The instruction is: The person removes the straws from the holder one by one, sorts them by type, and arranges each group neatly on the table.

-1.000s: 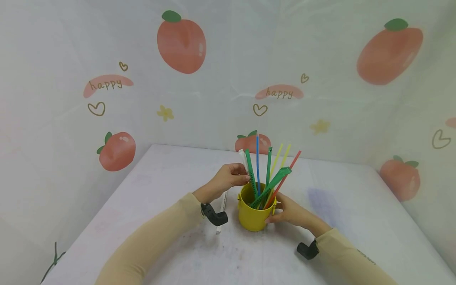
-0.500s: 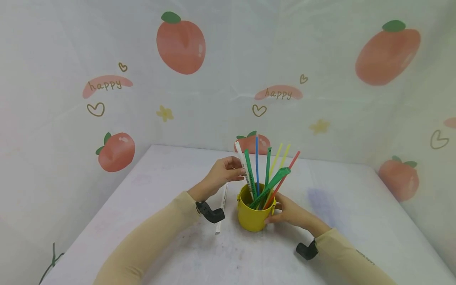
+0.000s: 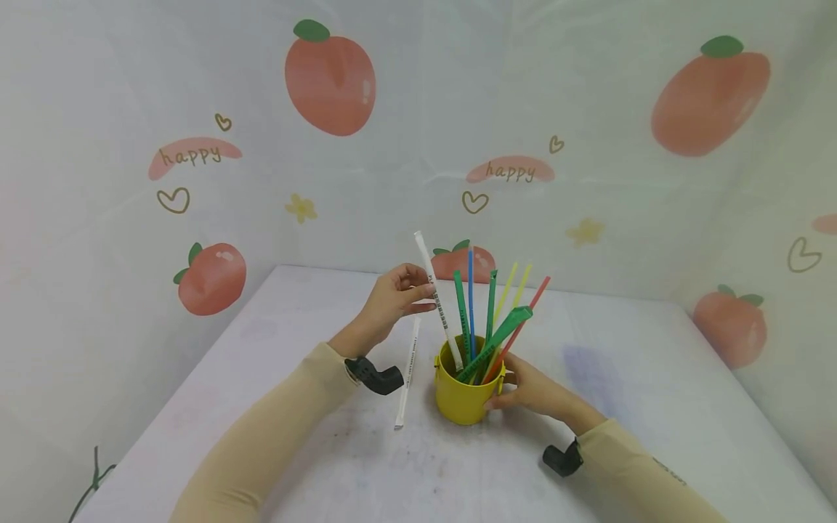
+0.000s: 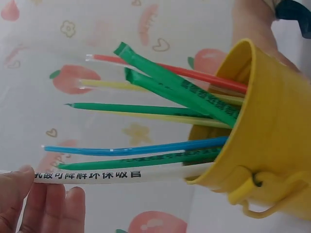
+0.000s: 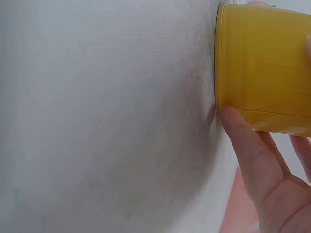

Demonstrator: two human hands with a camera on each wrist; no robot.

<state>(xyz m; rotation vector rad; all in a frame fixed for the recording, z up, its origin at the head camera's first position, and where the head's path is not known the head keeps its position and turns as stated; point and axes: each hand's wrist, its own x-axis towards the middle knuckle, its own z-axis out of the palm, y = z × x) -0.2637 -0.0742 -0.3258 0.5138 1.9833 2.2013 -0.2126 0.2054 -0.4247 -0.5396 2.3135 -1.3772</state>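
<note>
Between thumb and fingers, my left hand (image 3: 395,299) pinches a white paper-wrapped straw (image 3: 439,309) printed with dark characters. The straw leans left, its lower end inside a small yellow bucket (image 3: 461,403). In the left wrist view, the fingertips hold this white straw (image 4: 107,175) near its upper part. My right hand (image 3: 532,390) holds the bucket from its right side; the right wrist view has the thumb (image 5: 243,143) against the wall near the base. A blue straw (image 3: 471,290), a red straw (image 3: 536,299), yellow straws (image 3: 504,298) and green-wrapped straws (image 3: 500,341) stand in the bucket.
Another white wrapped straw (image 3: 408,378) lies on the pale table cloth (image 3: 497,479), left of the bucket. A white backdrop (image 3: 392,174) with printed peaches rises behind the table. A thin green cord (image 3: 95,479) shows at the lower left.
My left hand has moved up and left, drawing the white straw higher out of the bucket and away from the green-wrapped ones. The right hand and bucket have stayed in place.
</note>
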